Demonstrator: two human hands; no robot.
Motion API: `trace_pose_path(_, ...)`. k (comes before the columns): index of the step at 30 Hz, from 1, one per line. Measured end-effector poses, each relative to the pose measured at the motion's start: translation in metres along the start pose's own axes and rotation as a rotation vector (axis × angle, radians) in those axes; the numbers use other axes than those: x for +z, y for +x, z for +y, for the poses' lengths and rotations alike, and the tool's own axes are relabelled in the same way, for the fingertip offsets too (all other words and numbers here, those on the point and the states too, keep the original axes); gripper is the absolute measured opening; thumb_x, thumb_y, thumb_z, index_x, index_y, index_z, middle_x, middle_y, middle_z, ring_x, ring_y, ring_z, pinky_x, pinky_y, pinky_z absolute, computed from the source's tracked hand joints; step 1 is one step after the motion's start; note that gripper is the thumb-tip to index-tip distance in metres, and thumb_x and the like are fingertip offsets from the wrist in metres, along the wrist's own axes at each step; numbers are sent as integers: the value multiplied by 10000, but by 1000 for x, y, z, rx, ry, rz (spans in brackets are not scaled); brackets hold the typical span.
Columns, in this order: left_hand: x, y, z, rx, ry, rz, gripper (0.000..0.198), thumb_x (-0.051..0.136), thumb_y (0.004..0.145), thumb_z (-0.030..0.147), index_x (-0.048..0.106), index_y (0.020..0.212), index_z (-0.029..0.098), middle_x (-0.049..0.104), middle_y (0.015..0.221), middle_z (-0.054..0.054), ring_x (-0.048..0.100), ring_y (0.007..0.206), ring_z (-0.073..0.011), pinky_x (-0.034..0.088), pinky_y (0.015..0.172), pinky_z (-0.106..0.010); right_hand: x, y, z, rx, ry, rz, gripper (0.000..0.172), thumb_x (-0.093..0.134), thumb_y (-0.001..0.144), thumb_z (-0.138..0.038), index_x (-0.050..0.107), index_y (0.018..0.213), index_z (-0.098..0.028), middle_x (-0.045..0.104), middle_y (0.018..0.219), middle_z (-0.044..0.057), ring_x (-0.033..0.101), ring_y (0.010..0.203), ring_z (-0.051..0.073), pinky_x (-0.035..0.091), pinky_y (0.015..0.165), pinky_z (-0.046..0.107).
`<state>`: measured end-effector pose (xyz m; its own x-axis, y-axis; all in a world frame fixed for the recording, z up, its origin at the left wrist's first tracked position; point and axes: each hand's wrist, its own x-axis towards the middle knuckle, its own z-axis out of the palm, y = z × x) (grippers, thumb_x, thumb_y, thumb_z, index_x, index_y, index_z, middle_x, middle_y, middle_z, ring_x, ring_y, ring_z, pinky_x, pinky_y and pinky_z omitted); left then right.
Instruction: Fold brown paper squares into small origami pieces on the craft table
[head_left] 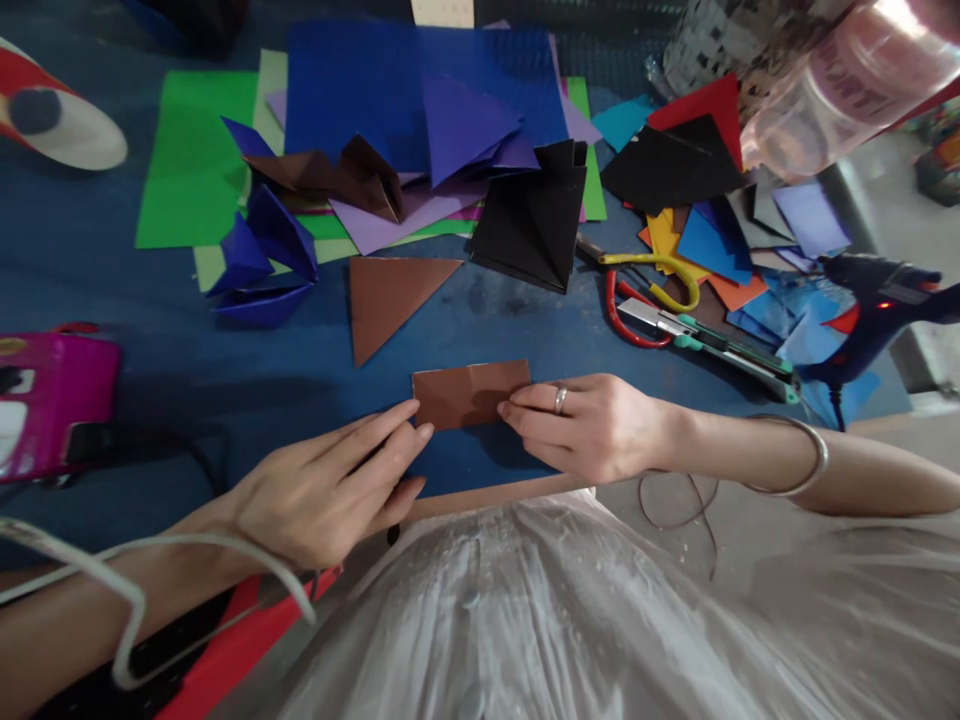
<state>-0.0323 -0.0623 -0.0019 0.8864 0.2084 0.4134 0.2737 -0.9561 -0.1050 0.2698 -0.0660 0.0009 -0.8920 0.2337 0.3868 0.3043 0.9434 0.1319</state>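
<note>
A brown paper rectangle (pixel 469 396), creased down its middle, lies on the blue table close to the front edge. My left hand (pixel 330 480) rests beside its left end, fingers stretched out, with fingertips at the paper's lower left corner. At the other end, my right hand (pixel 592 425), with a ring on one finger, pinches the paper's right edge between thumb and fingers. A brown paper triangle (pixel 394 300) lies flat just beyond the rectangle. Behind it are folded brown paper pieces (pixel 367 180), folded blue pieces (pixel 266 260) and a folded black piece (pixel 532 220).
Scissors (pixel 686 280) with red and yellow handles and a box cutter (pixel 712 350) lie at the right. Beyond them are a glue gun (pixel 874 300) and a pink bottle (pixel 847 95). Coloured sheets (pixel 195 150) cover the back. A magenta device (pixel 60 400) sits left.
</note>
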Motion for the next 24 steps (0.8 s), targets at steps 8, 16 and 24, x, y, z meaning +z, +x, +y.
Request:
trace_pose_path(8,-5,-1,-3,9,-9,-23,345,661,916,108,654,1257,57,792,1008,-96,760,1020,-237,657,819,-284,-4,-16,-3,20,-44,-5,237,532,998,-57,703,847,-124,758,1054,75,715,958,152,565,655,236)
trace_pose_path(16,-6,-7,0,-12,57,7,209,664,927,104,667,1136,84,784,1030,-73,757,1048,-220,663,837,-275,-6,-21,-6,53,-36,8,290,475,1027,-70,728,896,-125,777,1110,79,726,1024,151,575,670,228)
trace_pose_path(24,-8,-2,-4,2,45,-4,134,657,948,142,690,1073,106,798,954,-50,781,921,-198,666,759,-277,-5,-14,-3,151,32,104,244,480,985,-41,655,844,-136,771,1005,85,720,899,165,530,617,254)
